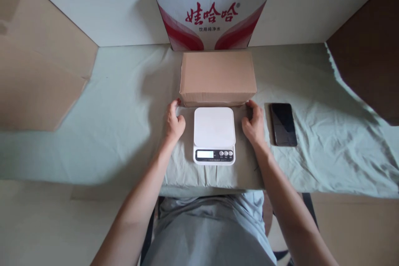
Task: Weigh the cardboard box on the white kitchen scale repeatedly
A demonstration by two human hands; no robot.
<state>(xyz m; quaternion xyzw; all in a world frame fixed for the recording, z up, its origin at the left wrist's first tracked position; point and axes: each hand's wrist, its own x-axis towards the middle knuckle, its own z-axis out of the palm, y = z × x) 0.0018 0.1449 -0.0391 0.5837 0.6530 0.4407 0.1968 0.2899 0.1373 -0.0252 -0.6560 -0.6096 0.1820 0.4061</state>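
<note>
A closed brown cardboard box (218, 72) lies behind a white digital kitchen scale (214, 126). My left hand (175, 121) is at the box's near left corner, its curled fingertips against the lower edge. At the near right corner, the fingers of my right hand (254, 122) touch the box in the same way. Both thumbs stand away from the cardboard, one on each side of the scale. The scale's display is lit, but its reading is too bright to make out. Nothing rests on its platform.
To the right of my right hand lies a black smartphone (283, 124). A white and red carton (213, 12) stands behind the box. Large cardboard panels (37, 58) flank the left side, with a darker one (370, 58) at the right. A wrinkled green cloth (121, 133) covers the table.
</note>
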